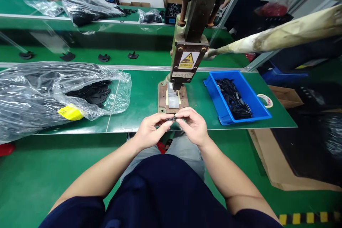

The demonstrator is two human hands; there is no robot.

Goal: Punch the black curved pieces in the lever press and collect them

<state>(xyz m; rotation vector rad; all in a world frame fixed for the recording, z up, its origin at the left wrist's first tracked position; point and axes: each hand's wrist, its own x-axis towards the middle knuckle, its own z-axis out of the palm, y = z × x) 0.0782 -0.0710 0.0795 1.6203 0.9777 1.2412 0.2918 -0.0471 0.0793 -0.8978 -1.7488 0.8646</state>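
Note:
Between the fingertips of both hands is a small thin black plastic part (171, 118), partly covered by the fingers. My left hand (153, 128) pinches its left end, and my right hand (193, 124) pinches the right end. Just beyond the hands stands a green hand press (190, 39) with a warning label on its front. Its base plate (161, 99) carries a pale metal fixture (173, 100) under the ram. The hands are at the table's front edge, apart from the fixture.
A clear plastic bag (40, 96) of black curved parts lies at left. At right are a blue bin (213, 96) of black parts and a tape roll (265, 100). The press's wrapped lever (275, 32) reaches out to the right. Several curved pieces rest along the back strip.

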